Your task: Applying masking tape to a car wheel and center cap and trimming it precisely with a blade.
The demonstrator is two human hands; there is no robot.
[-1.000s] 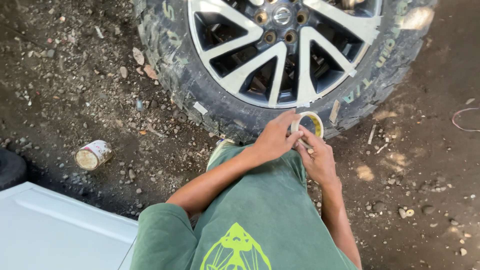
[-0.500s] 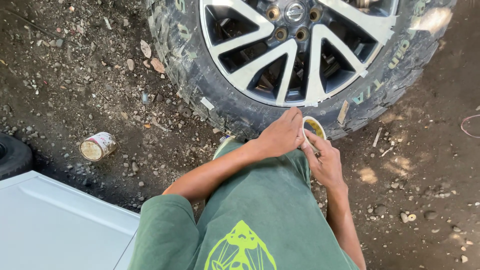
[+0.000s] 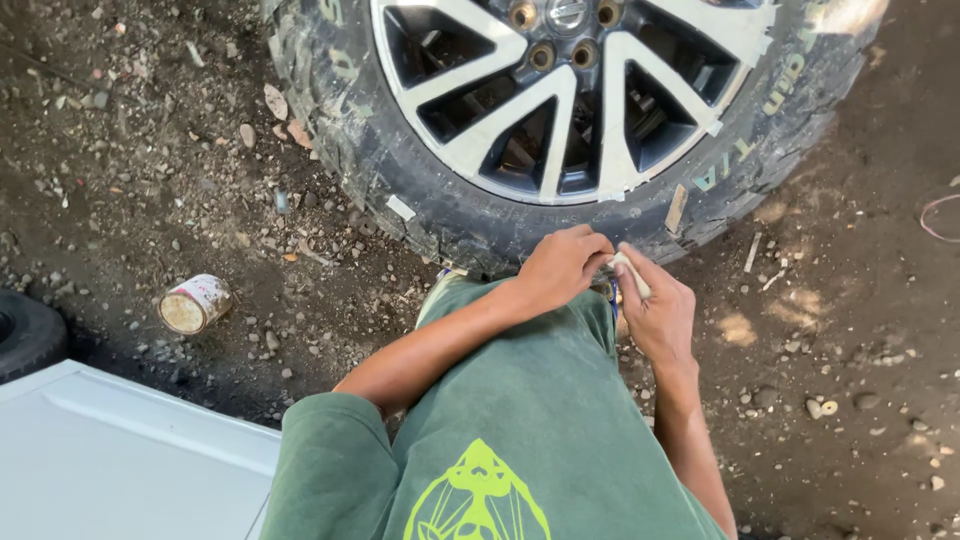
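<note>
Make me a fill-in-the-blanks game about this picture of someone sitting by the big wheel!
1. Both hands, left hand and right hand, meet just below the ____ tyre.
2. The small can lies on its ____ in the dirt.
3. The person's shirt is ____.
4. The wheel's spokes are ____ coloured.

Missing words: black; side; green; silver

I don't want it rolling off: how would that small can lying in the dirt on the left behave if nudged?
The can lies on its side, so it would probably roll, though the stones and rough dirt around it should stop it soon. Small, it likely lifts easily; how full it is cannot be told.
</note>
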